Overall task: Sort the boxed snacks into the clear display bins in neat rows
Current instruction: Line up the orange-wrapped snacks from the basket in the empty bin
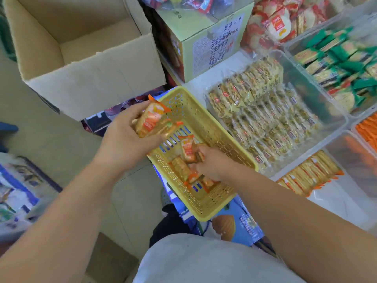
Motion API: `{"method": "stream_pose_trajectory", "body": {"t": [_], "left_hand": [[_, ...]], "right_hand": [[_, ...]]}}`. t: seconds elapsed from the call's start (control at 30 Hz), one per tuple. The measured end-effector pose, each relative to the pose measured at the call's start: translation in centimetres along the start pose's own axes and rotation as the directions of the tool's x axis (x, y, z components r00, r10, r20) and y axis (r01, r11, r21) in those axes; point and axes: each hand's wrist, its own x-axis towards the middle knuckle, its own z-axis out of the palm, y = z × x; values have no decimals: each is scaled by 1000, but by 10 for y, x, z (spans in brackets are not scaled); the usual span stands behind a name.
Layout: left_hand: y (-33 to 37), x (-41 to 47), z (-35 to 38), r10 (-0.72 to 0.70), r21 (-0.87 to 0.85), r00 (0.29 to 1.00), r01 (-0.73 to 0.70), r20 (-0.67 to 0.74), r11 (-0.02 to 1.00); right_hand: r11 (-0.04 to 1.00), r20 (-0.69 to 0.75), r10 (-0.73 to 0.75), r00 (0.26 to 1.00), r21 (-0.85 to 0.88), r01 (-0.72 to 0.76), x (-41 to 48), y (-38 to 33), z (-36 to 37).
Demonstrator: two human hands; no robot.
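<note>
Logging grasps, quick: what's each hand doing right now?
Left hand: holds a bunch of orange snack packs.
Right hand: grips one orange pack inside the yellow basket.

Both arms reach forward; my left hand (126, 135) grips packets (152, 121), my right hand (212, 165), lower, pinches one packet (188, 152).

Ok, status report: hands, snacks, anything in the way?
Left hand holds orange packs over yellow basket. Right hand grips a loose pack inside it. Nothing blocks the clear bins.
</note>
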Motion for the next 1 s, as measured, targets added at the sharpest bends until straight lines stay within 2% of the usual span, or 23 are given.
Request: {"method": "stream_pose_trajectory", "body": {"t": [0.1, 0.23, 0.37, 0.5, 0.57, 0.63, 0.7, 0.77, 0.9, 1.0], "left_hand": [[-25, -28, -2, -74, -352, 988, 21, -137, 936], [-50, -44, 1, -196, -630, 974, 85, -110, 772], [-58, -46, 7, -199, -672, 978, 110, -56, 732], [-58, -43, 9, -200, -685, 979, 116, -44, 719], [-59, -42, 8, -205, -704, 978, 122, -35, 699], [-60, -41, 6, -206, -720, 978, 120, -32, 683], [-59, -40, 5, -207, -734, 978, 124, -23, 668], [-57, -39, 3, -203, -753, 979, 134, 0, 645], [-50, -40, 2, -219, -807, 974, 175, 58, 564], [-40, -43, 7, -189, -809, 979, 169, 73, 563]], "right_hand": [[995, 46, 88, 995, -52, -86, 17, -2, 11], [985, 61, 148, 987, -96, -141, 30, -4, 24], [982, 24, 166, 986, -98, -163, 37, -6, 36], [938, 57, 218, 974, -289, -193, 44, -12, 39], [886, 109, 243, 964, -431, -174, 46, -15, 40], [851, 135, 258, 957, -500, -159, 47, -19, 40], [872, 113, 245, 963, -459, -168, 46, -21, 38], [929, 49, 192, 980, -332, -165, 42, -20, 33], [986, 27, 88, 996, -143, -84, 21, -18, 14], [999, -49, -25, 998, -37, 24, -7, -22, -4]]}}
